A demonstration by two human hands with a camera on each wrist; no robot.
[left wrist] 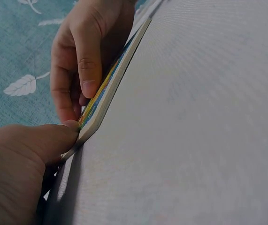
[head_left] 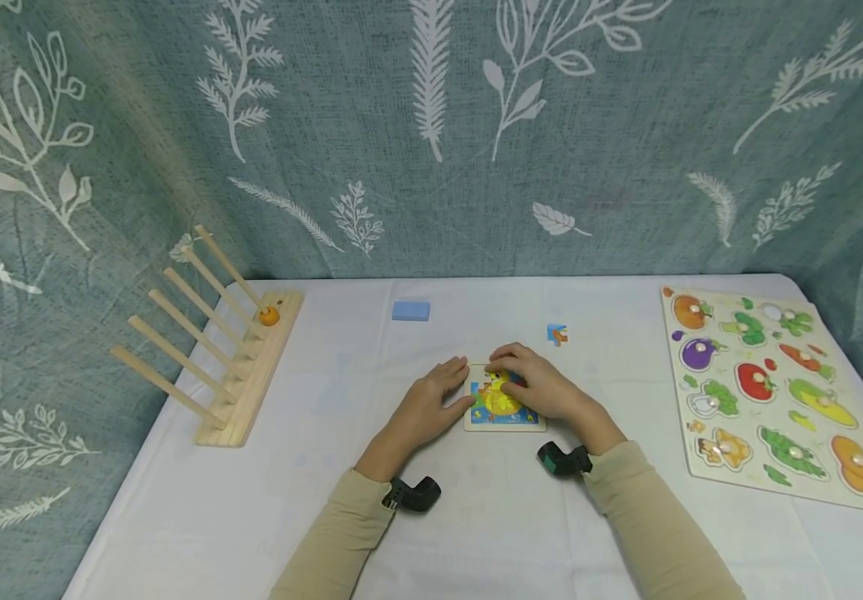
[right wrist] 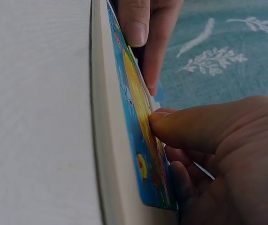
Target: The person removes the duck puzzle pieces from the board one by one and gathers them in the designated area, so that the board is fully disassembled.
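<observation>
A small wooden jigsaw puzzle (head_left: 506,423) with a yellow duck on blue lies flat on the table between both hands. My left hand (head_left: 428,406) rests along its left edge, fingers extended; the left thumb (left wrist: 61,136) touches the board near its corner. Over the puzzle's upper part is my right hand (head_left: 540,385), its fingers bent and its thumb (right wrist: 171,124) on the yellow picture. Thumb and fingertips stand around a piece by the duck's head, which they partly cover. A loose blue and orange puzzle piece (head_left: 557,335) lies beyond the right hand.
A wooden rack with slanted pegs (head_left: 251,367) stands at left, an orange bead (head_left: 270,316) at its far end. A blue block (head_left: 411,311) lies toward the back. At right is a vegetable knob-puzzle board (head_left: 765,417). A patterned curtain (head_left: 476,200) hangs behind the table.
</observation>
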